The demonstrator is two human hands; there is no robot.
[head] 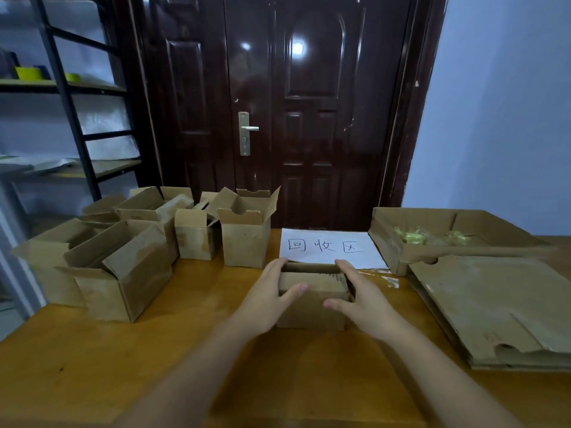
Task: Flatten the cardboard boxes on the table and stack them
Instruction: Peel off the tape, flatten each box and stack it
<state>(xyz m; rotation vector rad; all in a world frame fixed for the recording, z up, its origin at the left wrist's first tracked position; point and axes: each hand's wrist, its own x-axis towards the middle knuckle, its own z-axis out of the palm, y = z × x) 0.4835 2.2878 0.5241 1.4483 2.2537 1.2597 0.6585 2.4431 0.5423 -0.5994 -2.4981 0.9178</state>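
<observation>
- Holding a small cardboard box (312, 307) between both hands, I have it standing at the middle of the wooden table (92, 366), just in front of a white paper sheet (330, 247) with handwritten characters.
- My left hand (267, 296) clasps the box's left side, thumb curled across its front face and fingers reaching to the top rear edge.
- My right hand (360, 299) clasps the right side the same way, thumb on the front.
- The box's top is open (its inside looks dark, and I cannot tell what it holds).
- To the left stands a cluster of open boxes (129, 242), flaps up, crowded together.
- To the right lies a stack of flattened cardboard (494, 307); behind it sits a shallow cardboard tray (401, 251) with something yellowish inside.
- Beyond the table are a dark door (309, 103) and a metal shelf (68, 88).
</observation>
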